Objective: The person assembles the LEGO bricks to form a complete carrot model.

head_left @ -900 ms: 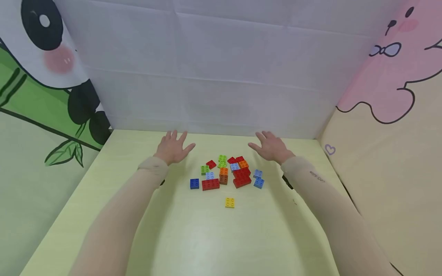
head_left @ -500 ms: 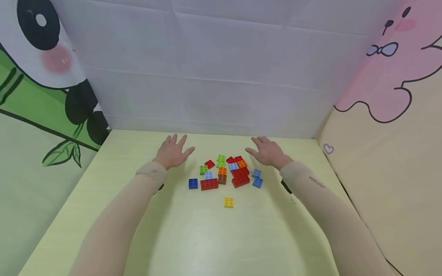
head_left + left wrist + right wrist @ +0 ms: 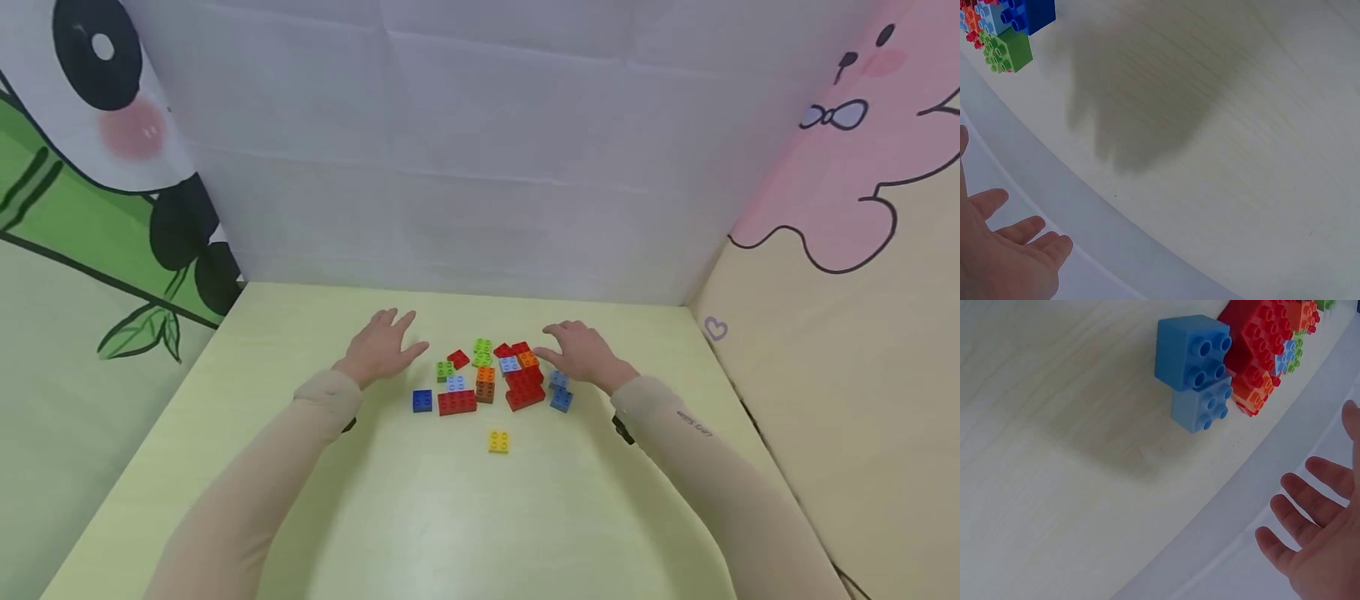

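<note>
My left hand (image 3: pixel 380 350) hovers left of a cluster of toy building bricks, fingers spread and holding nothing. On the other side, my right hand (image 3: pixel 583 353) is raised near the cluster's right edge, its fingers relaxed and apart from the bricks. Nearest the left hand are a green brick (image 3: pixel 445 372) and a small red brick (image 3: pixel 458 358). Close to the right hand lie an orange brick (image 3: pixel 528 359), large red bricks (image 3: pixel 525 388) and two blue bricks (image 3: pixel 1192 353). Both palms show bare in the wrist views.
A dark blue brick (image 3: pixel 422 401) and a long red brick (image 3: pixel 457 403) form the cluster's near left side. One yellow brick (image 3: pixel 498 442) lies apart, closer to the person. A white cloth wall (image 3: pixel 480 217) borders the pale table (image 3: pixel 450 525) at the back.
Both hands have come down and back a little toward the bricks. The right fingers bend somewhat more than before. The bricks have kept their places.
</note>
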A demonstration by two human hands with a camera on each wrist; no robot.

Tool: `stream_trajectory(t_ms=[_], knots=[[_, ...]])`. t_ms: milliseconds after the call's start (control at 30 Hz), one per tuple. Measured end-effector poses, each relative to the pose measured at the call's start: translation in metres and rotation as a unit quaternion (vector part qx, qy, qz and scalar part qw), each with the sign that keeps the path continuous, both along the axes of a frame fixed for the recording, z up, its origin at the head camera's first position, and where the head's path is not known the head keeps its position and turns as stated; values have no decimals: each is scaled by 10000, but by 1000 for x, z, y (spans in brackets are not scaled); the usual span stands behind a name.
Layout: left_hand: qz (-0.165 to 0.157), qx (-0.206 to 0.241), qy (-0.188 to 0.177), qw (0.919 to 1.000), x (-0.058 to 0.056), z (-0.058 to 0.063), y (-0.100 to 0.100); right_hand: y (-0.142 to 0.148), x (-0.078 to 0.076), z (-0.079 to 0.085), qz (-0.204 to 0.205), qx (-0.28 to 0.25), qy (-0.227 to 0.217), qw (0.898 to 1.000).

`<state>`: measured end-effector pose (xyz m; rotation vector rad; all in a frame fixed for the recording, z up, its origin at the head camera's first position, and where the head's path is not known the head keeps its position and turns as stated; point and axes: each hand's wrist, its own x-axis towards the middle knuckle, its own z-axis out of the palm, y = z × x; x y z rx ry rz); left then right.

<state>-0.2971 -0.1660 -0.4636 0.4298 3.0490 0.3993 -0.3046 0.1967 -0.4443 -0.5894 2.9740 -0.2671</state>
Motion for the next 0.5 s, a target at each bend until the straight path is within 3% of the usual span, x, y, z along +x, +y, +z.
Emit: stream_trajectory(t_ms=[233, 500], knots=[[-234, 82, 212, 9995, 12, -2, 21, -3, 13, -20, 83, 72, -102, 9999], [-729, 173, 706, 9947, 25, 0, 56, -6, 21, -28, 453, 209, -84, 9987]])
